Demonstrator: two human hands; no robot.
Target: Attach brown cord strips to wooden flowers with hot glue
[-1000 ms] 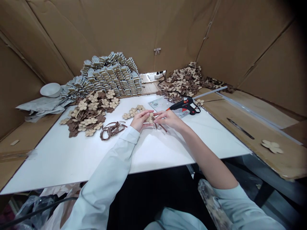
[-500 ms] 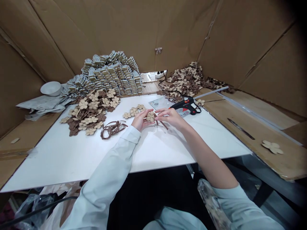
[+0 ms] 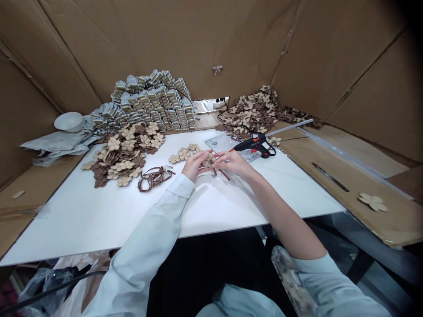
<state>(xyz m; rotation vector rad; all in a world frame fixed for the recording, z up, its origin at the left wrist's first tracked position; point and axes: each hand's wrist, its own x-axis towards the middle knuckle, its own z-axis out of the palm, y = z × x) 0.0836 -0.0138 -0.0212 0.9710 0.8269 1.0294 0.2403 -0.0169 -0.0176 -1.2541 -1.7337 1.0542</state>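
Observation:
Between my hands, just above the white board [image 3: 132,220], is a beige felt-like flower [image 3: 208,159] with brown cord ends [image 3: 224,175] hanging below it. My left hand [image 3: 194,166] grips the flower from the left, thumb and fingers around its edge. From the right, the fingers of my right hand [image 3: 234,163] are pressed together on the flower and the top of the cord. Fingers cover much of the flower. Several beige flowers [image 3: 184,153] lie just beyond my left hand. Behind my right hand rests a black glue gun [image 3: 254,144] with a long glue stick.
A coil of brown cord [image 3: 155,178] lies left of my hands, near a heap of beige and brown flowers [image 3: 120,158]. Stacked small pieces [image 3: 155,103] stand at the back. More flowers with cords [image 3: 254,108] are piled back right. A blade [image 3: 329,177] lies on the right cardboard.
My right fingers have closed in over the flower and cord, and more of the flower is covered. The view has shifted very slightly; the things on the board stay put.

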